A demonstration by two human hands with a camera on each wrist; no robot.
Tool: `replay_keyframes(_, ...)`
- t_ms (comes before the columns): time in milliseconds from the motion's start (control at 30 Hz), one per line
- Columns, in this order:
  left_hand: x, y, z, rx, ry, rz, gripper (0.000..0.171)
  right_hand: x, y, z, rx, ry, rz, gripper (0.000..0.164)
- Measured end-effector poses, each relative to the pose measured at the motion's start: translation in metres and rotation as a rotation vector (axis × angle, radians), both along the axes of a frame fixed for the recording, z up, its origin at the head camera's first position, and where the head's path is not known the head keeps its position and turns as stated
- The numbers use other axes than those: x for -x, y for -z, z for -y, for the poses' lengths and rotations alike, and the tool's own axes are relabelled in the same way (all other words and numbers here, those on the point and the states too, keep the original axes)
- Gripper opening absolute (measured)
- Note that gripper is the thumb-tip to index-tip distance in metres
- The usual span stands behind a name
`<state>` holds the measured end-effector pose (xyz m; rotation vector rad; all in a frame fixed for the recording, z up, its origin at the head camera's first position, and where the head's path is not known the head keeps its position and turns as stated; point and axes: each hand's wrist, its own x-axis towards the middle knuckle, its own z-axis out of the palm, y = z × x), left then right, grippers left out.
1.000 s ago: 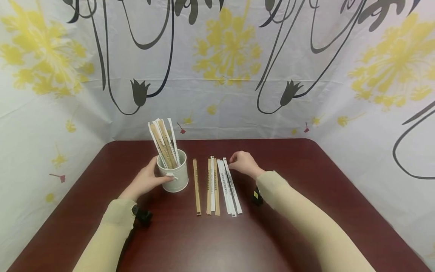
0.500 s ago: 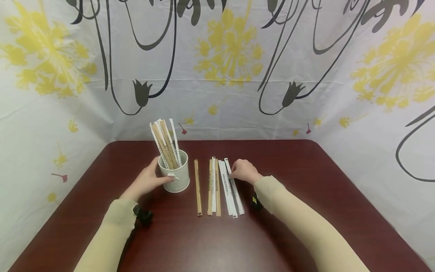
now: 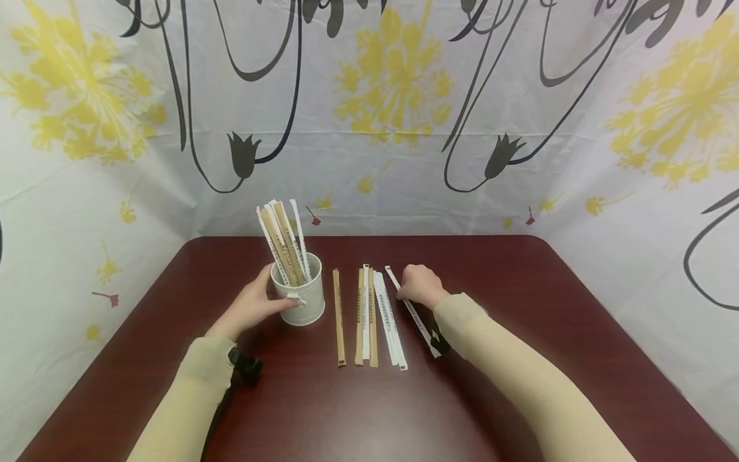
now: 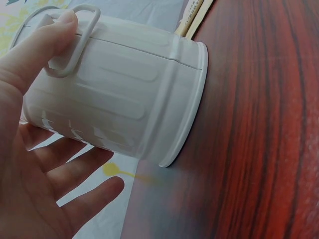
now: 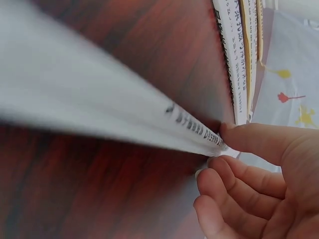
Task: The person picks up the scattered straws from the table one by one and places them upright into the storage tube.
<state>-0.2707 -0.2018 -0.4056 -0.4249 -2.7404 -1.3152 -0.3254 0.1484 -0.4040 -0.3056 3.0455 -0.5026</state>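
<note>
My left hand (image 3: 252, 304) grips a white metal bucket (image 3: 307, 304). In the left wrist view its thumb lies on the bucket's wire handle (image 4: 82, 45) and the fingers reach round the far side. Several white and brown paper-wrapped sticks (image 3: 281, 247) lean upright inside the bucket. To the right, my right hand (image 3: 423, 286) pinches a white paper-wrapped stick (image 3: 417, 317) between thumb and fingertips. That stick lies slanted along the table, with black print on its wrapper (image 5: 114, 94). What the wrappers contain is hidden.
Between the hands, more wrapped sticks lie on the dark red table (image 3: 323, 404): a lone brown one (image 3: 339, 317), a brown and white group (image 3: 366, 317), and white ones (image 3: 390, 321) to their right. A patterned cloth (image 3: 369, 186) hangs behind and at both sides.
My right hand has taken hold of the rightmost white paper-wrapped stick and drawn it rightward, apart from the other white ones, and it slants more now. My left hand stays on the bucket.
</note>
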Motion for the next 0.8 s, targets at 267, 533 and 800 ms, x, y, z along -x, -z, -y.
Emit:
replay_keyframes(267, 0.000, 0.000, 0.000, 0.004, -0.006, -0.007, 0.093, 0.004, 0.001, 0.001, -0.006, -0.013, 0.003, 0.029)
replay_keyframes(533, 0.005, -0.003, -0.001, -0.006, 0.003, -0.003, 0.094, 0.003, -0.009, -0.004, 0.082, 0.041, 0.068, 0.023)
replay_keyframes(800, 0.003, -0.001, 0.001, -0.002, -0.002, 0.020, 0.094, 0.002, -0.019, -0.017, 0.248, 0.050, 0.141, 0.016)
